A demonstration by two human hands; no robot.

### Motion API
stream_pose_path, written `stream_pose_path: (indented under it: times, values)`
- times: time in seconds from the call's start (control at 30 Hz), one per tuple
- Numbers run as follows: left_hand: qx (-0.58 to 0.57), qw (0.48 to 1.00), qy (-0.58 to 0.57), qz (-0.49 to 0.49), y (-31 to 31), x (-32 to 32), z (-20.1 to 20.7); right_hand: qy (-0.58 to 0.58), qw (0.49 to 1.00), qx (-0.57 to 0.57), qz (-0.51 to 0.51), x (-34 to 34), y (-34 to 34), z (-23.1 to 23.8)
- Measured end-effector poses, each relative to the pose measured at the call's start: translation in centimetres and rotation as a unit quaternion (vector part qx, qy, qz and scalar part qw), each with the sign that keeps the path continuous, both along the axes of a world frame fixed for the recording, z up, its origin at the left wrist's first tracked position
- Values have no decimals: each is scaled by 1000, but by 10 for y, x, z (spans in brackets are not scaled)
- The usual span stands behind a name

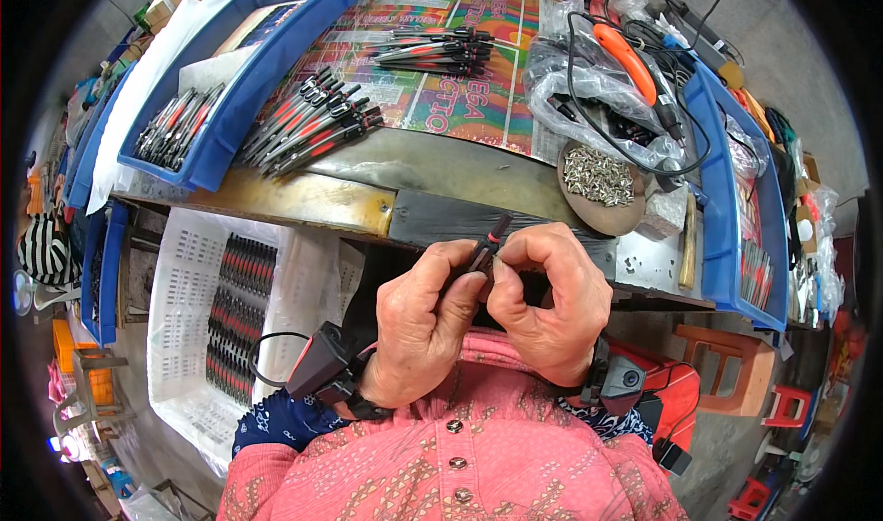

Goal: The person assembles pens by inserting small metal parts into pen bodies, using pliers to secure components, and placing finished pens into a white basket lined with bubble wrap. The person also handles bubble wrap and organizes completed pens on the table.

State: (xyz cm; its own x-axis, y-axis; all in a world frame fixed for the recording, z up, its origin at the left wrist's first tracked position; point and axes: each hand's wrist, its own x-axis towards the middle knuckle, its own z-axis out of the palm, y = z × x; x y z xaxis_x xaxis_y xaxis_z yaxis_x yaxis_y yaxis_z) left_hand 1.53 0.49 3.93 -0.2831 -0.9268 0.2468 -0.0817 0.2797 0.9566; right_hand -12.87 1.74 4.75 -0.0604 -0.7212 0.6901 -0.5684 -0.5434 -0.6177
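Just in front of the bench edge, my left hand (421,326) is closed, with a black-and-red pen-shaped piece (495,234) pinched between thumb and fingers. Its dark end tilts up toward the bench. My right hand (554,308) is closed in a pinch right beside the piece; whatever its fingertips hold is too small or hidden to make out. On the bench, similar black, grey and red pen-shaped pieces (317,121) lie in a loose pile at left. Another bundle of them (437,52) rests farther back. A round dish (602,219) of small silvery metal parts (598,175) stands to the right.
A blue bin (204,167) stands at left and another blue bin (727,263) at right, both with pieces inside. Below left, a white crate (177,337) holds rows of pieces. An orange corded tool (625,61) lies over plastic bags. A wooden handle (688,245) sits near the right edge.
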Motion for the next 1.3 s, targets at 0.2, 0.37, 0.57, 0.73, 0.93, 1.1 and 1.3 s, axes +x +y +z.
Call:
stream_pose_path:
  times: [0.2,0.37,0.57,0.73,0.93,1.1,1.3]
  values:
    - [-56,998,-30,28,-1,1,0,-54,996,58,33,-1,1,-4]
    - [-94,994,-42,38,-2,2,-3,-65,994,77,36,-3,2,-7]
    - [-163,982,-69,64,-3,-1,-9,-124,983,131,24,0,6,-8]
    - [-161,983,-63,57,-3,-1,-12,50,998,-34,-18,-1,3,-9]
    - [-157,984,-62,49,-3,-3,-12,-128,986,106,27,-1,10,-10]
    - [-135,989,-48,34,-3,-5,-13,-187,968,169,26,-4,13,-14]
    - [-209,973,-79,57,-3,-5,-15,-295,931,215,28,-1,17,-16]
